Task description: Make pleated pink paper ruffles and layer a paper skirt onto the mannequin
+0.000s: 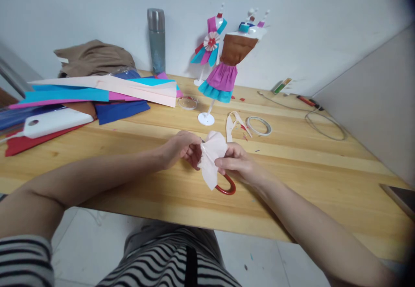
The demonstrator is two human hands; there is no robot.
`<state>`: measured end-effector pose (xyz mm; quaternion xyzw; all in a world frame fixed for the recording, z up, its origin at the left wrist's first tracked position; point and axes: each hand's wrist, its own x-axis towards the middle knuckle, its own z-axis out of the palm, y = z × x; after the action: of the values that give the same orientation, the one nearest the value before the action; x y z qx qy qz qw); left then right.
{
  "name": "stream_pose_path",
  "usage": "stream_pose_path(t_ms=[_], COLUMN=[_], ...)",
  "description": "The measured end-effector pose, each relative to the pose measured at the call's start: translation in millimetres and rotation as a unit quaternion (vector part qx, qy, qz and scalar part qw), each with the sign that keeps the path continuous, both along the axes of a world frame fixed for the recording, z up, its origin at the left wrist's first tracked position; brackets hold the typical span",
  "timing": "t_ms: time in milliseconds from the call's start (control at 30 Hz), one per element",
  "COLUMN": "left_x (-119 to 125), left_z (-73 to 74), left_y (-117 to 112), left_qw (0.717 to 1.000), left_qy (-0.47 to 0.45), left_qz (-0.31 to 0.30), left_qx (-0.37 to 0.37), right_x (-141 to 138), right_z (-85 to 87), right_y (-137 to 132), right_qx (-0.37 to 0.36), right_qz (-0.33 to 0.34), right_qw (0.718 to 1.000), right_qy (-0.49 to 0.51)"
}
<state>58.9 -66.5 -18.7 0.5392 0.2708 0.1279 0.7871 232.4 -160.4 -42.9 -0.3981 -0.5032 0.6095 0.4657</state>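
Observation:
Between my two hands is a small piece of pale pink crepe paper [212,157] with wavy edges, held just above the wooden table. My left hand [188,146] pinches its left edge with curled fingers. On the other side my right hand [238,159] grips the paper, thumb on top and fingers behind. Below the paper a red scissors handle [228,187] shows; the rest of the scissors is mostly hidden behind the paper. Pale pink paper scraps [230,127] and a roll of tape [258,125] lie just beyond my right hand.
Two white doll stands dressed in paper, one with a skirt [222,77] and one with a rosette [212,41], stand at the back. Left are stacked crepe sheets [129,90], a white power strip [58,122], a bottle [157,40] and brown cloth [97,58]. A cable [311,120] lies right.

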Motion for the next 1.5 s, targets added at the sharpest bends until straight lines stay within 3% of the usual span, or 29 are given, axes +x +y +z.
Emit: stream_pose_path(t_ms=[367,433,533,633,700,800,867,1000,1133,1233,1333,1500], left_x=[-1.4,-3.2,-5.6,-6.8,-7.8,-10.4,-11.9,-10.7,-6.0,-4.3,-4.5,-5.5], left_z=[-0.7,0.2,2.4,4.2,4.4,3.6,3.3,4.2,0.9,-4.9,-8.7,-5.2], left_y=[4.2,2.6,0.2,-1.0,-2.9,-9.3,-14.0,-15.6,-10.0,-9.2,-10.5,-11.4], left_qw=[0.998,0.996,0.975,0.948,0.952,0.976,0.980,0.983,0.997,0.999,0.998,0.991], left_qy=[0.041,0.029,0.020,0.010,0.015,0.069,0.088,0.074,0.061,0.031,0.008,-0.023], left_qz=[-0.022,0.019,0.148,0.252,0.230,0.096,0.046,0.060,0.038,0.033,0.059,0.091], left_qx=[0.041,0.087,0.166,0.197,0.199,0.181,0.174,0.159,0.032,-0.018,-0.007,0.093], right_x=[17.5,16.1,13.8,11.5,9.8,7.4,6.1,2.7,-2.5,-4.8,-4.5,-2.1], right_z=[-1.5,-1.5,0.0,2.4,3.4,2.7,1.2,0.5,4.1,4.9,4.3,5.6], right_y=[8.2,8.5,8.3,8.0,8.1,8.8,9.1,7.7,4.9,4.2,4.3,3.9], right_qx=[0.010,0.013,0.020,0.015,-0.002,-0.050,-0.078,-0.083,-0.065,-0.054,-0.062,-0.068], right_qz=[0.037,0.004,-0.039,-0.059,-0.070,-0.093,-0.100,-0.090,-0.074,-0.064,-0.062,-0.091], right_qw=[0.999,1.000,0.999,0.997,0.995,0.989,0.984,0.984,0.989,0.992,0.992,0.987], right_qy=[-0.025,0.001,0.026,0.042,0.065,0.103,0.121,0.132,0.107,0.092,0.091,0.116])
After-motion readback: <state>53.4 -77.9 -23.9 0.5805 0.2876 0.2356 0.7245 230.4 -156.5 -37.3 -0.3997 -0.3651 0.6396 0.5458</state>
